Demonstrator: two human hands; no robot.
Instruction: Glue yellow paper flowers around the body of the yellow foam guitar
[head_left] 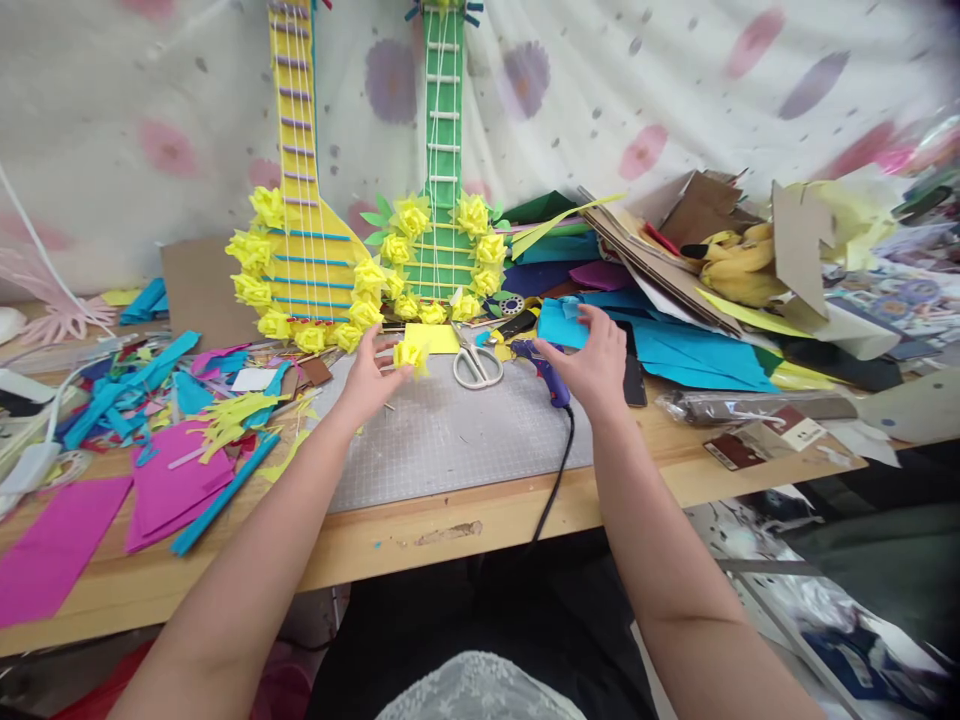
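Note:
My left hand holds a yellow paper flower at its fingertips, over the grey cutting mat. My right hand is spread, fingers apart, above a blue paper piece and beside a purple glue gun whose black cord runs off the front edge. Between the hands lie scissors with pale handles and a yellow paper sheet. Behind them stand a yellow paper instrument and a green one, both edged with yellow flowers.
Pink sheets and blue and yellow scraps cover the left of the wooden table. Cardboard, blue paper and a black phone lie to the right. A patterned curtain hangs behind.

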